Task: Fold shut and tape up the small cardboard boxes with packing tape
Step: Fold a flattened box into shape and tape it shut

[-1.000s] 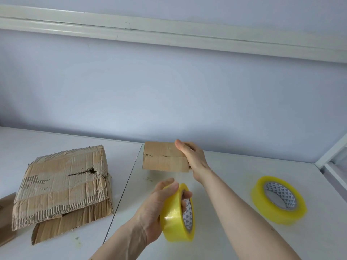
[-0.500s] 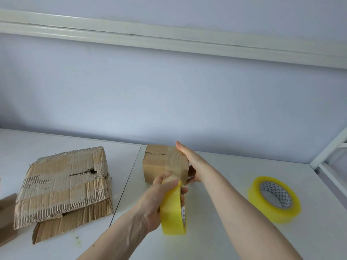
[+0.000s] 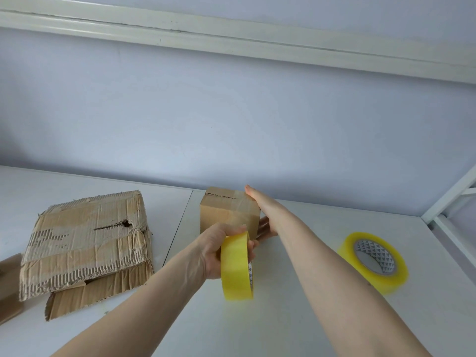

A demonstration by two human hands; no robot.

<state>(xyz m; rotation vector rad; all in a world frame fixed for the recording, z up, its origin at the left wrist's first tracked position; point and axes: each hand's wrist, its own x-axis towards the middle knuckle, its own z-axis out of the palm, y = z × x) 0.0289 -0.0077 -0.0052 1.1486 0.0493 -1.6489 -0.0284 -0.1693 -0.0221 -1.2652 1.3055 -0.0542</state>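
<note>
A small brown cardboard box (image 3: 221, 215) stands on the white table (image 3: 296, 318) near the wall, its flaps folded shut, with a glossy strip of tape over its top and front on the right side. My right hand (image 3: 262, 212) holds the box by its right side, one digit along the top edge and fingers showing at the base. My left hand (image 3: 213, 251) grips a yellow roll of packing tape (image 3: 235, 269) on edge, just in front of the box's front face.
A second yellow tape roll (image 3: 373, 261) lies flat on the table to the right. Torn, flattened cardboard (image 3: 85, 243) lies at the left, with another brown piece (image 3: 9, 282) at the left edge. A white metal frame (image 3: 448, 199) stands at the far right.
The box, held tilted by my right hand, has come down square onto the table. My left hand has brought the tape roll forward, close to the box's front face.
</note>
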